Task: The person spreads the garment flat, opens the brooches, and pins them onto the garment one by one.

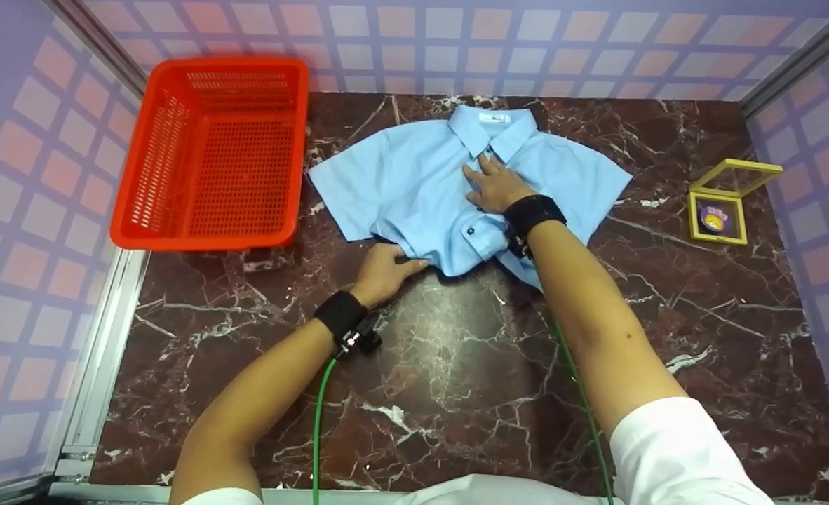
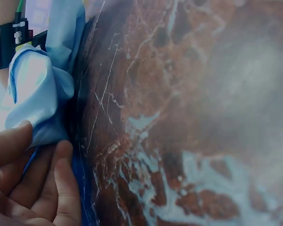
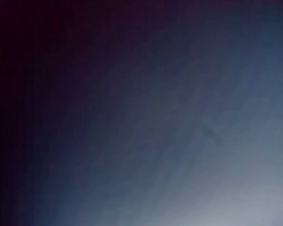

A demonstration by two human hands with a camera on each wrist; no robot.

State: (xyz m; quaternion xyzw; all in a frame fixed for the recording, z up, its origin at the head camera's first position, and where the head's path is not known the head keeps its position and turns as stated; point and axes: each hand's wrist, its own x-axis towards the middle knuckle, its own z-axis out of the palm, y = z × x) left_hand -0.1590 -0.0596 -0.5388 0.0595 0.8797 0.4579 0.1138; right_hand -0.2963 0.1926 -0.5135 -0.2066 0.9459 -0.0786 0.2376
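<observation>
A light blue short-sleeved shirt (image 1: 421, 165) lies front up on the table, its collar toward the back wall and its lower part bunched. At the hem's left side my left hand (image 1: 385, 270) pinches the cloth between thumb and fingers. The left wrist view shows the folded hem (image 2: 42, 101) over those fingers (image 2: 66, 188). My right hand (image 1: 495, 186) rests on the shirt front below the collar, fingers spread along the button line. In the right wrist view there is only a dark bluish blur.
A red plastic basket (image 1: 292, 175) stands at the back left. To the right sits a small yellow-framed case (image 1: 695, 219) with its lid raised, holding a round purple badge (image 1: 715, 219). Green cables (image 1: 318, 421) run from both wrists across the marble-patterned table (image 1: 456, 435).
</observation>
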